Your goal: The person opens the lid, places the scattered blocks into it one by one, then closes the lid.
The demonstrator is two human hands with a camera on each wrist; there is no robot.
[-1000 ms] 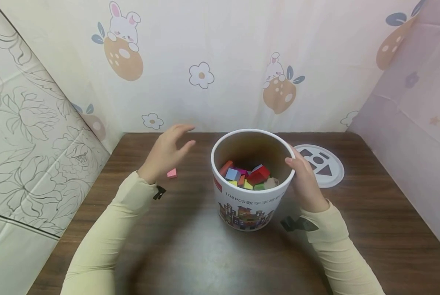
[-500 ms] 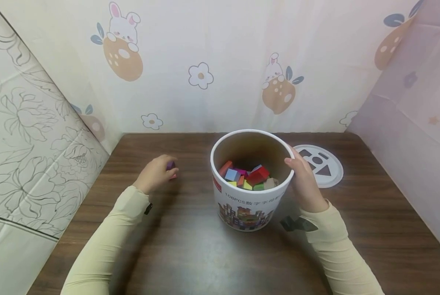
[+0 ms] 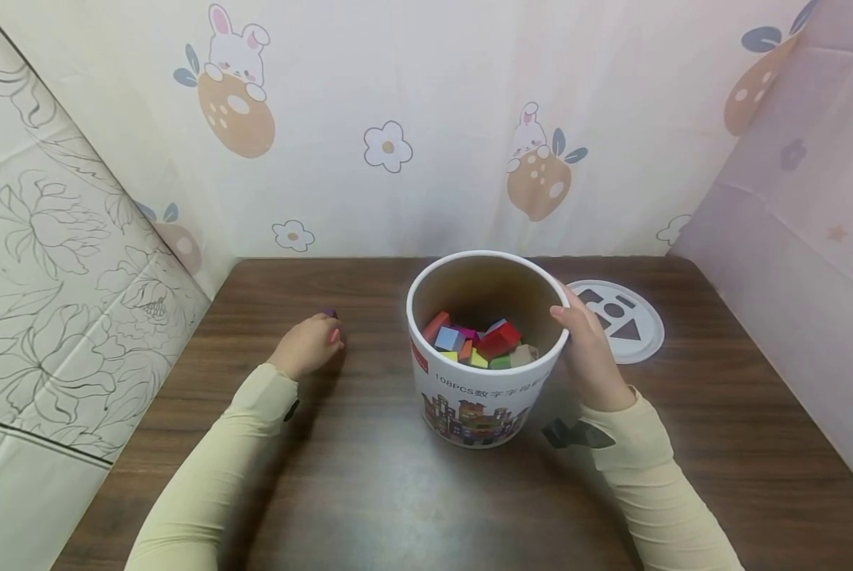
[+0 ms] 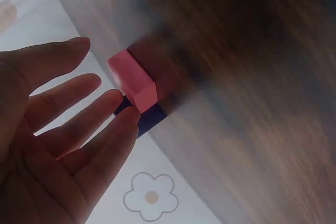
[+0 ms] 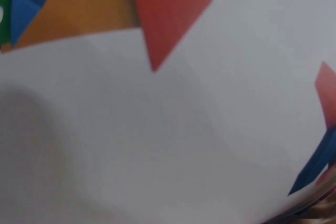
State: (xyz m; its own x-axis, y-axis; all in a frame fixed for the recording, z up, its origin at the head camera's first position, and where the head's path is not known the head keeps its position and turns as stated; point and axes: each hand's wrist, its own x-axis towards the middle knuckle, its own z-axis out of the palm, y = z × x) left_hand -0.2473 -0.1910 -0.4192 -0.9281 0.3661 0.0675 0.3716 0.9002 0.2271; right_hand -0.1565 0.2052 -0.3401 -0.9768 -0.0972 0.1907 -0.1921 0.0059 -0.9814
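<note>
My left hand (image 3: pixel 305 345) is low over the left part of the table, at two small blocks. In the left wrist view its fingers are loosely extended, with the thumb held apart. A pink block (image 4: pixel 134 80) stands in front of the fingertips, and a dark purple block (image 4: pixel 152 121) lies against it, partly hidden by the fingers. My right hand (image 3: pixel 590 349) grips the rim of a white printed bucket (image 3: pixel 436 388), thumb over the edge. Coloured blocks (image 3: pixel 499 341) fill the bucket's lower part. Only the printed outer wall of the bucket (image 5: pixel 157 140) fills the right wrist view.
A round white lid (image 3: pixel 651 337) with shaped cutouts lies behind the right hand, on the dark wooden table (image 3: pixel 369 492). Patterned cloth (image 3: pixel 440 190) hangs along the table's back edge and right side, with a flower-patterned panel (image 3: pixel 48 238) at left.
My left hand came down from above the table onto the pink block, with a purple block appearing at its fingers half a second ago. The right hand and the bucket have stayed put.
</note>
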